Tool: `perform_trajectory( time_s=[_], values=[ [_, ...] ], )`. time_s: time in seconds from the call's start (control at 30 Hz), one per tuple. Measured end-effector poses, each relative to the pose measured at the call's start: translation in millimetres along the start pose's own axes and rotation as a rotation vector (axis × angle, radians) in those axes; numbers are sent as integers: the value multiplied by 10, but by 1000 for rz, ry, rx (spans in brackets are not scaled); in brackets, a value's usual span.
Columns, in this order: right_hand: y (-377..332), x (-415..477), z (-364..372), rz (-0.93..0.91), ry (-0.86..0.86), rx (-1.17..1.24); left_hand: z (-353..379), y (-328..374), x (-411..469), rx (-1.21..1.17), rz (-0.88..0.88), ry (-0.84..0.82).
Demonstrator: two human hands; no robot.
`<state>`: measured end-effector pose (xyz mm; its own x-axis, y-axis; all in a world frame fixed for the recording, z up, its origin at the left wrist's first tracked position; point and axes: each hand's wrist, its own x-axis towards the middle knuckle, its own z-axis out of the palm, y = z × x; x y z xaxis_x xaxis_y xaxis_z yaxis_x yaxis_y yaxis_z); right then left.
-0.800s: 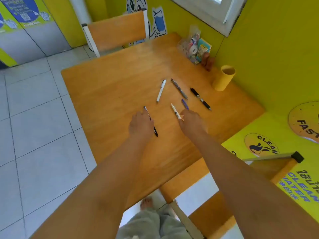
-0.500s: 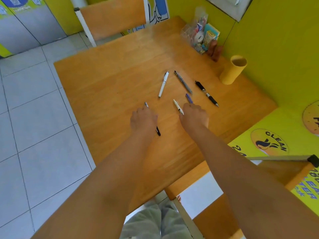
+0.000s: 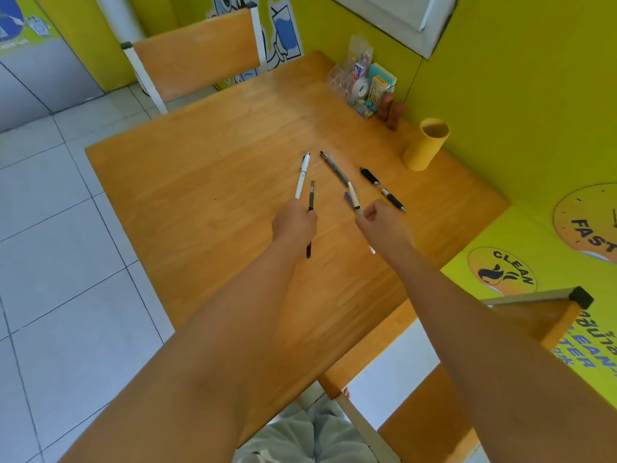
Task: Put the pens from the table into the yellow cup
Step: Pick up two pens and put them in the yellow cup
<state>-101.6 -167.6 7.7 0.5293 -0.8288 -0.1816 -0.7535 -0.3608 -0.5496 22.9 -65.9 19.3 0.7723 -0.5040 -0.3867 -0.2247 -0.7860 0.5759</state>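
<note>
Wooden surface point(image 3: 207, 182) in a yellow-walled corner. Left hand point(image 3: 293, 225): fingers clamped on black pen point(image 3: 310, 208), lifted. Right hand point(image 3: 380, 222): fingers clamped on cream pen point(image 3: 354, 198). Blue pen point(image 3: 349, 198), white pen point(image 3: 302, 175), grey pen point(image 3: 334, 168), black-grip pen point(image 3: 380, 188) lie loose. Cup point(image 3: 425, 148) well apart, by the wall. Risk: a long carry with loose pinches may drop a pen, or a careless reach may tip the cup.

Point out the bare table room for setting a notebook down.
Free: the wide stretch of table left of the white pen, toward the chair. Crowded: between that pen and the yellow cup.
</note>
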Motion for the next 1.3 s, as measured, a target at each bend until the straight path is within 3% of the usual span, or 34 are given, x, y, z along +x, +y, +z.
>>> perform_trajectory(
  time_s=[0.1, 0.3, 0.53, 0.97, 1.3],
  values=[
    [44, -14, -160, 19, 41, 140, 9, 190, -9, -226, 28, -50],
    [173, -35, -489, 14, 178, 197, 119, 533, -40, -660, 24, -210],
    [286, 245, -970, 36, 345, 256, 202, 1101, 50, -868, 54, -270],
    [314, 1203, -1615, -61, 599, 499, 343, 2190, 587, -669, 489, 177],
    [594, 1740, -1383, -69, 421, 218, 673, 2311, 971, -236, 619, 244]
  ],
)
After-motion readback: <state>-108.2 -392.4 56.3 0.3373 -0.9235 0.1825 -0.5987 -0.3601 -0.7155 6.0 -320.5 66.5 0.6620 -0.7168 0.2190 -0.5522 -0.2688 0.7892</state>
